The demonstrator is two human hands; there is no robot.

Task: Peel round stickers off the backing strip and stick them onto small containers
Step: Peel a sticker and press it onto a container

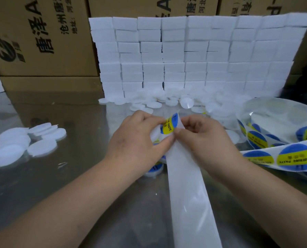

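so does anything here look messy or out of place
Nothing looks damaged or spilled. The sticker strip lies in loose, overlapping loops at the right, and white round pieces sit in an untidy heap at the foot of the stacked white boxes. Both look like working clutter.

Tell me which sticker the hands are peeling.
The blue-and-yellow sticker the left hand pinches while the right hand holds the bare backing strip; other stickers sit untouched at right.

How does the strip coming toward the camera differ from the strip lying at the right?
The near strip is bare white; the right strip carries blue-and-yellow round stickers. The near strip runs straight toward the camera; the right strip curves sideways. Both are white backing.
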